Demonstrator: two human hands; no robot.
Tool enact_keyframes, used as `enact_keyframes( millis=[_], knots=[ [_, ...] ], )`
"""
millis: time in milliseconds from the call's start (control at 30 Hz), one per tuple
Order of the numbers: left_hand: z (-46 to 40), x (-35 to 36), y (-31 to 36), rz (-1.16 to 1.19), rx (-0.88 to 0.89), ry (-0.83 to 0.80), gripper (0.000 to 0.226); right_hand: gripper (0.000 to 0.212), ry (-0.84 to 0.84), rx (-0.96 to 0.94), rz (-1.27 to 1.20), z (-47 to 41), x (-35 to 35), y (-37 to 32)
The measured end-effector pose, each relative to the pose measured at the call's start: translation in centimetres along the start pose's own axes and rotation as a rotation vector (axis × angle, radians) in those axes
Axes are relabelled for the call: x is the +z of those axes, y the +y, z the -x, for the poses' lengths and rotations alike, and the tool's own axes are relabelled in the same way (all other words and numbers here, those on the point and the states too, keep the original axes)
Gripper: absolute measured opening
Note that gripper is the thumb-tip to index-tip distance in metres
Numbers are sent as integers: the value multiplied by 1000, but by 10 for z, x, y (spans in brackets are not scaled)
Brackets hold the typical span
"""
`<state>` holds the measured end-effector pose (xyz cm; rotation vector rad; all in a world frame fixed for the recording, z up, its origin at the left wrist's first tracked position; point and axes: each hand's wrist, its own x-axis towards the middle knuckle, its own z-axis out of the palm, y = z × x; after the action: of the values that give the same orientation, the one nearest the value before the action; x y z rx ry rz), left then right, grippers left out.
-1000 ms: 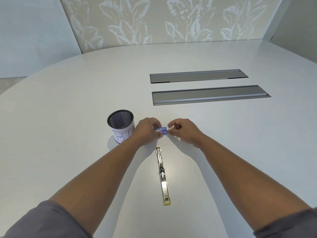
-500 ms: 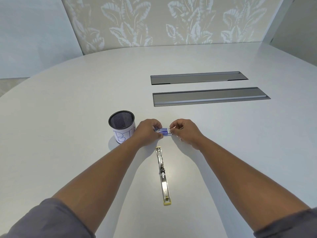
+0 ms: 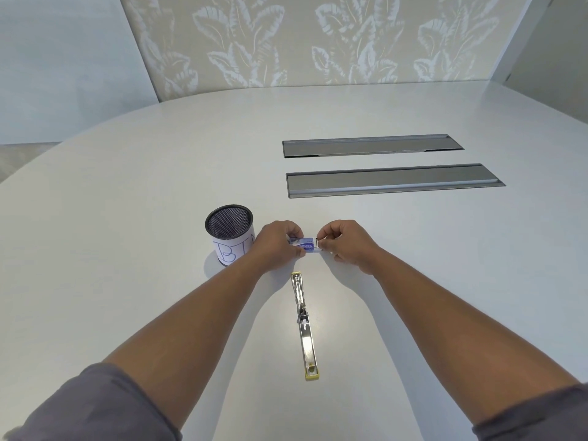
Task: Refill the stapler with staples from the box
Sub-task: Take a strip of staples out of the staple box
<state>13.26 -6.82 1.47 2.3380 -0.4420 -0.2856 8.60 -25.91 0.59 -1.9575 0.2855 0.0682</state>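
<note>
1. Mesh pen cup (image 3: pixel 229 229) with a paper label stands on the worktop (image 3: pixel 127 218), far left of the working group, just beside the left hand. Same spot as a second ago, not involved.
2. Left hand (image 3: pixel 276 241) is curled around the left end of the staple box (image 3: pixel 304 244), pinching it between thumb and fingers. Same grip as in the earlier frames; it acts as the anchor.
3. The staple box is blue and white and held low over the worktop between both hands; whether it touches the surface cannot be told. More of its length shows than a second ago, and a pale edge now shows at its right end, so the inner tray is probably sliding out.
4. Right hand (image 3: pixel 345 241) pinches the right end of the box with its fingertips. It sits slightly further right than a second ago, consistent with a pull.
5. The stapler (image 3: pixel 304 326) lies flat on the worktop below the hands, folded open full length, rail up, yellow caps at both ends. Unmoved, nobody touches it.
6. Meaning: the box is barely open and no staple strip is visible yet. The step in hand is opening the box; loading has not started.
</note>
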Motion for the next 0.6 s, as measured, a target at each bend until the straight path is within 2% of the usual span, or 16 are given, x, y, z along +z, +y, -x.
enact_keyframes(
  millis=[167,400,600],
  knots=[
    [0,1,0,8,0,4,27,6,-49,20,18,0,-1,-8],
    [-2,2,-2,-2,9,7,27,7,-89,45,-127,7,-8,-7],
    [-2,2,-2,4,7,8,27,6,-17,-30,-92,9,-4,-2]
  ],
)
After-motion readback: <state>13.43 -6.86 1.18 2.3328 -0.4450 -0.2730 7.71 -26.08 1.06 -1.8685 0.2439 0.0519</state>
